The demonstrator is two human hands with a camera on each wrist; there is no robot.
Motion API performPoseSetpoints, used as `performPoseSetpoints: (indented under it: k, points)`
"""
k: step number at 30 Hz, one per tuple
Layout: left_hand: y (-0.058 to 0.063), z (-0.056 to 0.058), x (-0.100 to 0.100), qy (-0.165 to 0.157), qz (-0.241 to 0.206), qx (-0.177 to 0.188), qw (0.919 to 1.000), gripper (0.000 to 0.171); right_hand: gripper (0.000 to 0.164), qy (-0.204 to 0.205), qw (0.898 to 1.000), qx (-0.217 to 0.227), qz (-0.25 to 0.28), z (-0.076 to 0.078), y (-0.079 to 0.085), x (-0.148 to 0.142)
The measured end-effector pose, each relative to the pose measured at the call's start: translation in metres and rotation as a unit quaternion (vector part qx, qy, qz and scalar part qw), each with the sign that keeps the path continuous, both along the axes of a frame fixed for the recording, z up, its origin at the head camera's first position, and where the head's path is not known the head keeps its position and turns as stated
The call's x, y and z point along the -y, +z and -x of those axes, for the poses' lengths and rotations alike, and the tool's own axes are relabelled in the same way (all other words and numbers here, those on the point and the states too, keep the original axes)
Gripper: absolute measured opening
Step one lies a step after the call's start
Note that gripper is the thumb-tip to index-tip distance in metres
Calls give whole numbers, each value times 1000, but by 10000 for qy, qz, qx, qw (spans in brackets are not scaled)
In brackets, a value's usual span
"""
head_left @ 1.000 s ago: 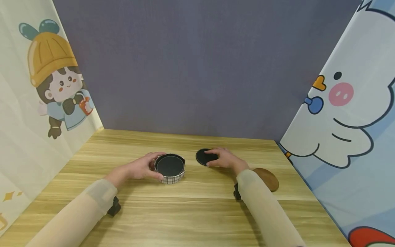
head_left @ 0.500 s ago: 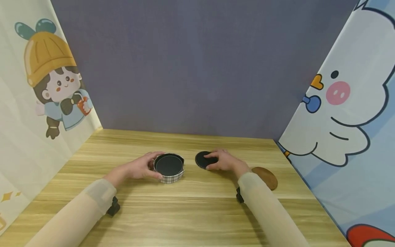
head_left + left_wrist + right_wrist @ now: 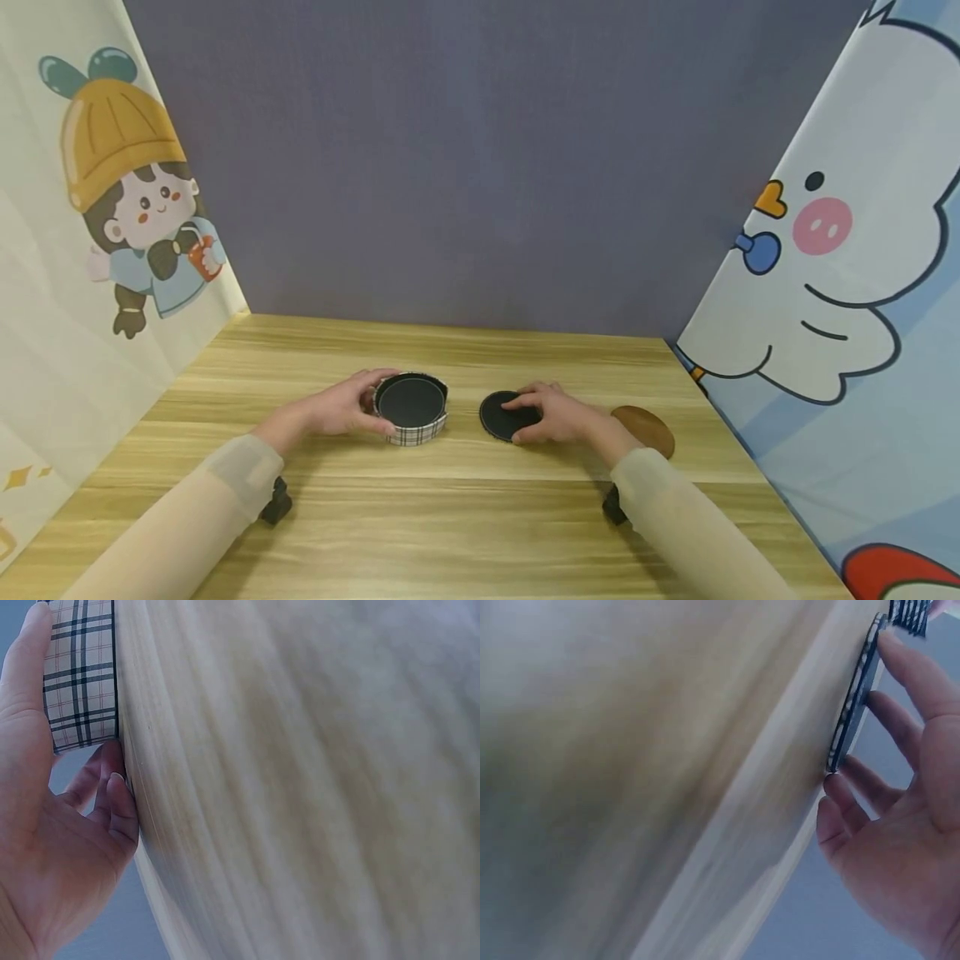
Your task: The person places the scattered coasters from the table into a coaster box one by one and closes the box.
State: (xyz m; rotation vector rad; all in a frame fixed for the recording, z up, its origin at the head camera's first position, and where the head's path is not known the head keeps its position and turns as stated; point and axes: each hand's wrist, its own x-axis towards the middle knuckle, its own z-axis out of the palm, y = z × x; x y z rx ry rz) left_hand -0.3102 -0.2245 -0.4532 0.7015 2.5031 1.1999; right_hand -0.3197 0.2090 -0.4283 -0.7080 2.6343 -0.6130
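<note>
A round plaid-sided holder (image 3: 420,434) with a black disc, which looks like a coaster, inside its rim stands left of centre on the table. My left hand (image 3: 348,404) grips its left side, thumb at the front and fingers around the back; the left wrist view shows the plaid wall (image 3: 81,675) against the thumb. To the right, my right hand (image 3: 558,414) holds a thin round black coaster (image 3: 495,415) by its edge, thumb at the near side and fingertips over the far part. In the right wrist view the coaster's pale-stitched rim (image 3: 853,697) lies close over the wood.
A brown flat oval piece (image 3: 648,429) lies behind the right wrist, partly covered by it. The wooden table (image 3: 420,533) meets a grey back panel (image 3: 450,167), with cartoon-printed cloth walls (image 3: 840,275) on both sides. Dark wrist devices sit under both cuffs.
My right hand has drawn the black coaster nearer to me and slightly right. The left hand keeps its grip on the plaid holder, which has stayed in place.
</note>
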Motion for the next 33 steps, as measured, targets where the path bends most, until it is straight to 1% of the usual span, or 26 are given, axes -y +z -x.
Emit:
performPoseSetpoints:
  k: [4, 7, 16, 26, 33]
  points:
    - [-1, 1, 0, 9, 6, -12, 10000, 112, 61, 119, 9999, -68, -4, -12, 2, -4]
    - [-1, 1, 0, 20, -14, 12, 10000, 112, 62, 184, 9997, -156, -75, -18, 3, -7]
    - [-1, 0, -1, 22, -45, 61, 10000, 112, 66, 289, 9993, -224, -123, -36, 5, -14]
    - [-1, 0, -2, 38, -32, 49, 10000, 112, 71, 521, 9979, -350, -175, -40, -3, -20]
    - [0, -1, -3, 57, -63, 120, 9999, 112, 77, 577, 9977, -359, -34, -39, 2, -17]
